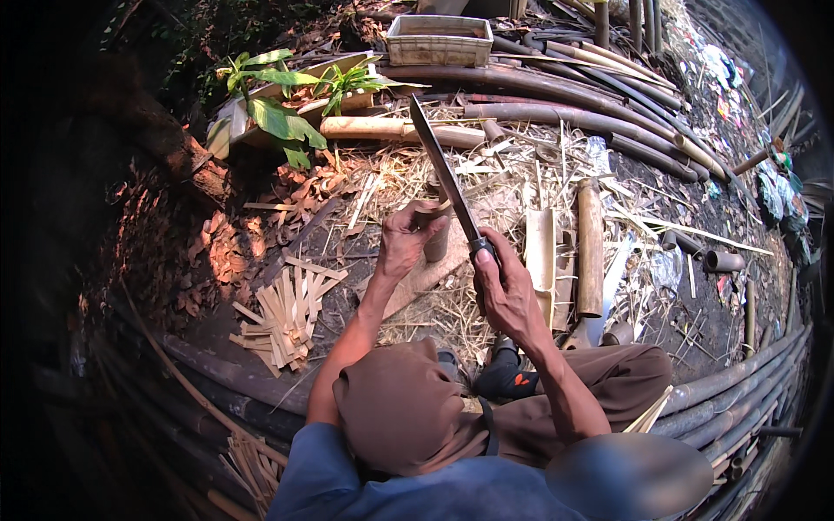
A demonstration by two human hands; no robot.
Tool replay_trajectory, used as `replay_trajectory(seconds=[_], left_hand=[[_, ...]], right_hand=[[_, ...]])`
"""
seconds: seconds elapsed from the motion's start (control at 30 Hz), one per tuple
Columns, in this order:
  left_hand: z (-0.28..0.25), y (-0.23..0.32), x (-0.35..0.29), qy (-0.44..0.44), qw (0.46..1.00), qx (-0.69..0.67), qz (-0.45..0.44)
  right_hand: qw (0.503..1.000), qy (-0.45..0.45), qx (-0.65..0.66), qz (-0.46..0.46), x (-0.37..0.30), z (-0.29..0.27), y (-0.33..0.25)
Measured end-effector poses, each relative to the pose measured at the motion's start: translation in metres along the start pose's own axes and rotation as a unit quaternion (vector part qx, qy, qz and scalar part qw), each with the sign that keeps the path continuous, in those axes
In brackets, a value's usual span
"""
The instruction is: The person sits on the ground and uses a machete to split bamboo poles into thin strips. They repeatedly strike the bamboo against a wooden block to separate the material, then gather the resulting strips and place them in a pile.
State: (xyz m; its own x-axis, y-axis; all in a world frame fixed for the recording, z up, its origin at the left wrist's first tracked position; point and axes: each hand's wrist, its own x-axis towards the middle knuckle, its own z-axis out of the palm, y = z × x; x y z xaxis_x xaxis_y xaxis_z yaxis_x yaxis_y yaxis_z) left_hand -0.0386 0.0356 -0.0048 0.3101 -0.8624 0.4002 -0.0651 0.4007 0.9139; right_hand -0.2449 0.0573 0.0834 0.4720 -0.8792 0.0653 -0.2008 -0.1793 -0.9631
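My right hand (510, 293) is closed around the dark handle of a long knife (445, 174), whose blade slants up and to the left. Close to the blade, my left hand (403, 238) pinches a short bamboo piece (428, 211) with a pale cut end by the knife's edge. Whether blade and piece touch, I cannot tell. A short upright bamboo section (436, 246) stands just beneath the left hand, partly hidden by its fingers. Under it a flat wooden board (426, 291) lies on the ground. To the left is a pile of pale split bamboo strips (291, 314).
A split bamboo half (539, 252) and a thick bamboo pole (590, 252) lie at the right. Long poles (556, 117) and a pale plastic crate (440, 42) fill the back. More poles (730, 391) run behind my legs. Shavings (495, 178) litter the ground.
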Motion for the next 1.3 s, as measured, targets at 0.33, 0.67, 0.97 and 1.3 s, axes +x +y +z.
replay_trajectory(seconds=[0.33,0.67,0.97,1.3], left_hand=[[-0.001,0.009,-0.006,-0.052,0.998,0.027,-0.026],[-0.004,-0.009,-0.008,-0.038,0.999,-0.015,-0.013],[-0.009,-0.023,-0.022,-0.005,0.989,0.129,-0.071],[-0.006,-0.012,-0.023,-0.034,0.985,0.142,-0.094]], right_hand=[[0.995,-0.037,-0.097,0.005,0.003,-0.009,-0.015],[0.977,0.006,-0.201,-0.075,0.002,0.010,0.023],[0.992,0.000,-0.116,-0.043,-0.002,0.018,0.014],[0.988,-0.044,-0.147,-0.028,0.003,-0.011,-0.003]])
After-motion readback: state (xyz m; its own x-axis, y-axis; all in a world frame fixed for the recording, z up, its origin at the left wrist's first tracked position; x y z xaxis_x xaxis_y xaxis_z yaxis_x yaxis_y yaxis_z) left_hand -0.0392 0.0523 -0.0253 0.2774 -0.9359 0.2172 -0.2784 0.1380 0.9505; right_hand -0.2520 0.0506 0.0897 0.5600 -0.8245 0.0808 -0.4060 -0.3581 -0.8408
